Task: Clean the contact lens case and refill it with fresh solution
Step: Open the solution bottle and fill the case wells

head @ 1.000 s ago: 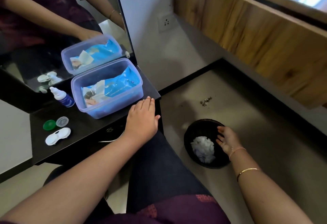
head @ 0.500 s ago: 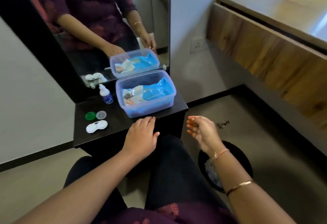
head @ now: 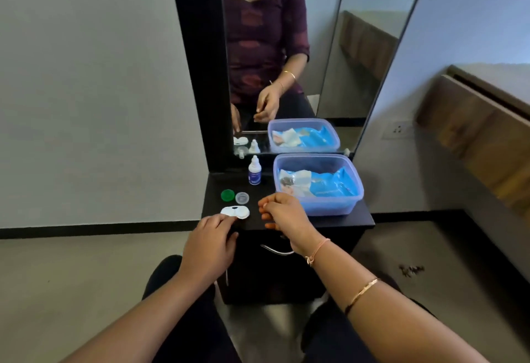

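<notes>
The lens case [head: 235,211] lies near the front edge of the black tabletop [head: 360,218], caps off. The left hand [head: 210,245] rests at its 7 o'clock, fingertips [head: 229,218] touching its rim, not gripping. The right hand [head: 282,215] hovers at its 3 o'clock, fingers loosely curled, empty. Green cap [head: 227,195] and clear cap [head: 242,198] sit at 12 o'clock; solution bottle [head: 254,174] beyond. The blue tub [head: 318,208] fills the right half.

I sit facing a tall mirror [head: 286,47] in a black frame, set against a pale grey wall [head: 86,76]. The floor [head: 71,276] is grey-beige with a black skirting strip. To my right runs a wooden panel [head: 473,133] (a socket [head: 398,129] sits just beside it).
</notes>
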